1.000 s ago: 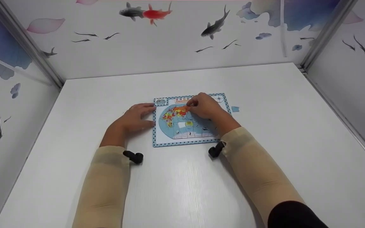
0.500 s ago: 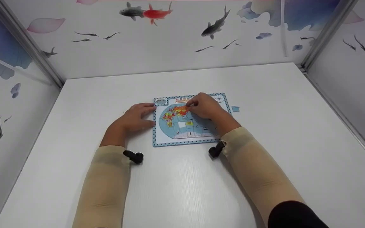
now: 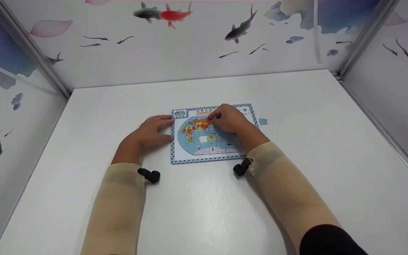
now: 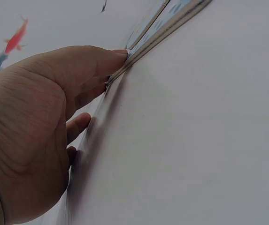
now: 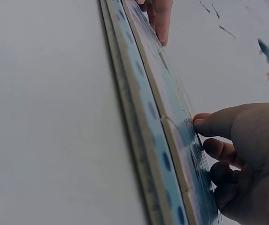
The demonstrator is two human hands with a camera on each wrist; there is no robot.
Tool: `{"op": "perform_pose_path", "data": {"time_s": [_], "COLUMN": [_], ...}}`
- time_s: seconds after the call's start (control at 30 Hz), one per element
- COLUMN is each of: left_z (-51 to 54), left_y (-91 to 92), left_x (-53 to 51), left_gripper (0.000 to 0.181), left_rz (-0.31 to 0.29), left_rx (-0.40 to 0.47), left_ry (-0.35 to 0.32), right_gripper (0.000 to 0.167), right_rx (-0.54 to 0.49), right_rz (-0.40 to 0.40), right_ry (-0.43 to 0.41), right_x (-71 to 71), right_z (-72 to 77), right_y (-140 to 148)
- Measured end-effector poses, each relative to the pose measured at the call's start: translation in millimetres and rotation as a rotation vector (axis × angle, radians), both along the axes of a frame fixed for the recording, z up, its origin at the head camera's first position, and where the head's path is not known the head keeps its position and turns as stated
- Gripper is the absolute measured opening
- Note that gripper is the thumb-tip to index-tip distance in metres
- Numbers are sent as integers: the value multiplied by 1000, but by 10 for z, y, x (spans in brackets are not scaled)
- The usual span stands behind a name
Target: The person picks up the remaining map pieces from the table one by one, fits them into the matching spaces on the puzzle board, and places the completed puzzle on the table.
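Observation:
A world map jigsaw puzzle (image 3: pixel 186 158) with a blue dotted border lies flat on the table. My left hand (image 3: pixel 149 131) rests at its left side, thumb and relaxed fingers touching the edge, as the left wrist view also shows the hand (image 4: pixel 35 112). Over the upper middle of the map, my right hand (image 3: pixel 229 118) has bent fingers, with thumb and forefinger pinching at a puzzle piece beside the orange area; the piece is mostly hidden. The right wrist view shows this hand (image 5: pixel 251 154) low against the puzzle face. A white gap (image 3: pixel 203 139) shows in the lower map.
One loose blue puzzle piece (image 3: pixel 263 122) lies just right of the board on the white table (image 3: pixel 197 212). White wall panels (image 3: pixel 190 53) with painted fish enclose the back and sides. Each wrist carries a small black device, such as the left one (image 3: pixel 149 175).

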State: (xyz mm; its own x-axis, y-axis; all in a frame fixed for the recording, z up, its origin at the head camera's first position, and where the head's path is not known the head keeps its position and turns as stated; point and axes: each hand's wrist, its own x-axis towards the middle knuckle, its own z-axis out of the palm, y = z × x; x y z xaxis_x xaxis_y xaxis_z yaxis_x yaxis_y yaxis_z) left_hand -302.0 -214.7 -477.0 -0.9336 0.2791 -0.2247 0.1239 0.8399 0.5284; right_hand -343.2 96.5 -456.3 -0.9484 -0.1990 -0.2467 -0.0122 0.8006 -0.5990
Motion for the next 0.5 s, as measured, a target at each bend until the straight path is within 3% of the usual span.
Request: {"op": "perform_pose_path", "data": {"time_s": [0.5], "left_z": [-20], "left_y": [-5], "left_x": [-10], "left_gripper": [76], "left_rz": [7], "left_rx": [-21], "left_ry": [17], "right_gripper": [26], "right_rx": [9], "right_rz": [-7], "right_ry": [-12], "right_x": [5], "right_z": [10], "right_y": [18]}}
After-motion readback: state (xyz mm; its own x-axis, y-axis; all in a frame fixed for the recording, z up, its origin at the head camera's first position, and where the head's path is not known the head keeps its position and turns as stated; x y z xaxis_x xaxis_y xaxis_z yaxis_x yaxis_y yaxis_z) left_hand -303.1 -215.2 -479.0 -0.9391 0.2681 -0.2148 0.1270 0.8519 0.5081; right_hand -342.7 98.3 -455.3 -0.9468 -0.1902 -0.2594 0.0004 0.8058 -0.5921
